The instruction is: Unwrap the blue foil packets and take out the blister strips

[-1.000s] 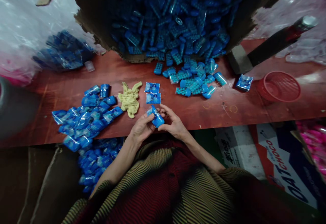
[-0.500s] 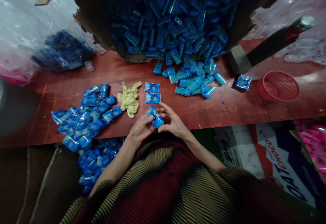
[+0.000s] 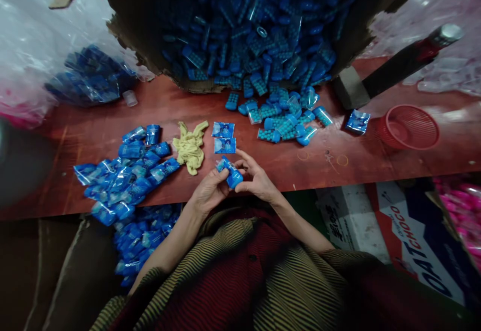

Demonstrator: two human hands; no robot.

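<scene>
Between my hands, close to the table's front edge, is a small blue candy bottle (image 3: pixel 233 176) with a printed blue wrapper around part of it. My left hand (image 3: pixel 210 187) grips it from the left, thumb on top of the wrapper. From the right, my right hand (image 3: pixel 258 180) holds the rounded end between thumb and fingers; some fingertips are hidden behind it. Two flat blue wrappers (image 3: pixel 224 145) lie just beyond my hands. Left of them is a crumpled yellow cloth (image 3: pixel 190 147), then a heap of wrapped blue bottles (image 3: pixel 126 178) reaching over the edge.
A torn cardboard box (image 3: pixel 128 35) at the back spills unwrapped blue bottles (image 3: pixel 281 118) onto the red table (image 3: pixel 270 165). To the right are a hammer (image 3: pixel 398 67), a stack of blue wrappers (image 3: pixel 357 122) and a red plastic basket (image 3: pixel 409 127). More wrapped bottles (image 3: pixel 145 235) sit below the edge.
The bottle has turned slightly in my fingers, and its bare rounded end shows more beside the wrapper. Both hands stay in nearly the same place.
</scene>
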